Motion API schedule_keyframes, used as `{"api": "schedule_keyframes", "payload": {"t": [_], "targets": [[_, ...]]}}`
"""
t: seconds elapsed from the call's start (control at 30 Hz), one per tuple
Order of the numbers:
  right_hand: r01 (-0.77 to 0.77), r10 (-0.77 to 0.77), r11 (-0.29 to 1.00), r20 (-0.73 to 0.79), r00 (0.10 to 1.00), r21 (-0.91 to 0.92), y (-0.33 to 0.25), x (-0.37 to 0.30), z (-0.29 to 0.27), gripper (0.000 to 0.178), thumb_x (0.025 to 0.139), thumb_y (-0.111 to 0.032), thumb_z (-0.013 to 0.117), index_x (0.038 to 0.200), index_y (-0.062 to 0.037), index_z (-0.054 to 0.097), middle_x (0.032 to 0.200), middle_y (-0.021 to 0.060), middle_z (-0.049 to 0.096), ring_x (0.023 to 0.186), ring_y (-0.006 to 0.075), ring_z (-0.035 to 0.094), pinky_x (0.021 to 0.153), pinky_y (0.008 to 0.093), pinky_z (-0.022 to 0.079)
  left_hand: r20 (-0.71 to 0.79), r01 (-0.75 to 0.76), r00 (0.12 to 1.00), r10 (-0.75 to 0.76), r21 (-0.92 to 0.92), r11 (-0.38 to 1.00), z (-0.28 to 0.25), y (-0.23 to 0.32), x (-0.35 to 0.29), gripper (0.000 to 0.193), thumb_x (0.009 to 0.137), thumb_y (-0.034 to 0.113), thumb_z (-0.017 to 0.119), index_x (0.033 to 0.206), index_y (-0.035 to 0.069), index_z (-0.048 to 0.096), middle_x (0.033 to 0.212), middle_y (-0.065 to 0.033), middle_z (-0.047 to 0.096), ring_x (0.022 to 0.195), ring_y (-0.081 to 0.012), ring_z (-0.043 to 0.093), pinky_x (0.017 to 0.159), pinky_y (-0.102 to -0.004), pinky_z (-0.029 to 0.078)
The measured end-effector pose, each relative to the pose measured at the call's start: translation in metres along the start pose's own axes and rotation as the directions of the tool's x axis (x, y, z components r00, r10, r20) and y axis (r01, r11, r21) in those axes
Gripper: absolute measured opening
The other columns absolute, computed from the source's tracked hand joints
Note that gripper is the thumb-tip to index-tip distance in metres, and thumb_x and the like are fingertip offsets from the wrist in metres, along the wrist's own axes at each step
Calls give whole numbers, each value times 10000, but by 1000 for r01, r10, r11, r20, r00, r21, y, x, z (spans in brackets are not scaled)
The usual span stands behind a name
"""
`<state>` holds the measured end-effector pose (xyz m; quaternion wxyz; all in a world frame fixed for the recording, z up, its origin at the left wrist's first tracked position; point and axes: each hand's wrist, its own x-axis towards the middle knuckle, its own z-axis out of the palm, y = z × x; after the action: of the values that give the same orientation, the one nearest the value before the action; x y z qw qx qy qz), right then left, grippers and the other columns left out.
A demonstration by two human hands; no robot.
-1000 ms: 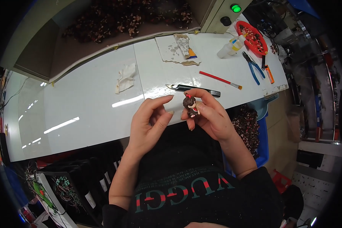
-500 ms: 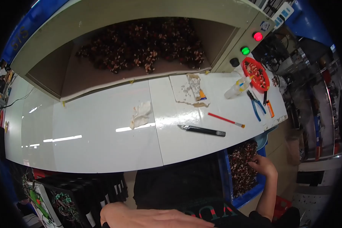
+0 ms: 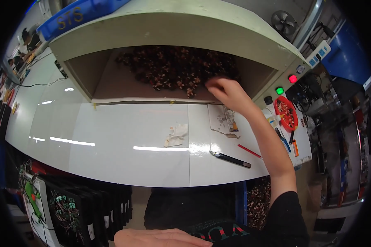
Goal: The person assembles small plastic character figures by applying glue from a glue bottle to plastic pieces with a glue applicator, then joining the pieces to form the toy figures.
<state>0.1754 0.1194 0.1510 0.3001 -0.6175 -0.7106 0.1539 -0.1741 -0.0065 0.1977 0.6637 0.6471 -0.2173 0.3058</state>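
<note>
My right hand (image 3: pixel 223 91) reaches into the open front of a beige metal box (image 3: pixel 160 29), at the right side of a heap of small dark pieces with pale pinkish tips (image 3: pixel 185 68). Its fingers are curled in and partly blurred; what they hold, if anything, is hidden. At the lower edge, in front of my torso, my left hand (image 3: pixel 163 238) lies flat with its fingers stretched out and nothing in it. A blue bin (image 3: pixel 241 201) of similar small pieces stands below the table's front edge, partly covered by my right arm.
On the white table (image 3: pixel 123 164) lie a crumpled tissue (image 3: pixel 177 135), a black craft knife (image 3: pixel 231 159), a red stick (image 3: pixel 249 150), pliers (image 3: pixel 283 140) and an orange piece (image 3: pixel 295 148). A red dish (image 3: pixel 286 113) of small pieces sits at right. Black racks (image 3: pixel 99 210) stand lower left.
My right hand has gone from the blue bin up and left to the heap inside the beige box. My view has tilted upward. The left hand still lies flat.
</note>
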Motion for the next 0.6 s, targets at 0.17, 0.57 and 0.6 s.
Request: {"api": "schedule_keyframes", "payload": {"t": [0.17,0.57,0.6], "targets": [[117,-158,981,-293,943,-152,24,109,60,241,842,-194,619,1064,-100,621,1002,144,625,930,305,610,801,394,500,-52,-45,998,40,-102,994,2,7,4,308,839,235,680,1037,1,655,1279,-343,454,1141,-442,493,954,-514,407],[56,-126,963,-254,959,-265,31,117,58,145,797,-127,644,928,-63,639,929,134,649,884,317,622,783,391,494,-276,-653,735,620,-38,757,27,-59,18,283,840,177,657,1061,0,655,1343,-312,411,1135,-410,515,922,-444,470],[55,-132,970,-321,938,-238,32,111,51,145,809,-115,639,943,-60,631,916,125,652,867,290,631,776,369,495,-273,-656,734,622,-50,753,22,-46,17,283,840,177,657,1061,0,655,1343,-312,411,1135,-410,515,922,-444,470]]}}
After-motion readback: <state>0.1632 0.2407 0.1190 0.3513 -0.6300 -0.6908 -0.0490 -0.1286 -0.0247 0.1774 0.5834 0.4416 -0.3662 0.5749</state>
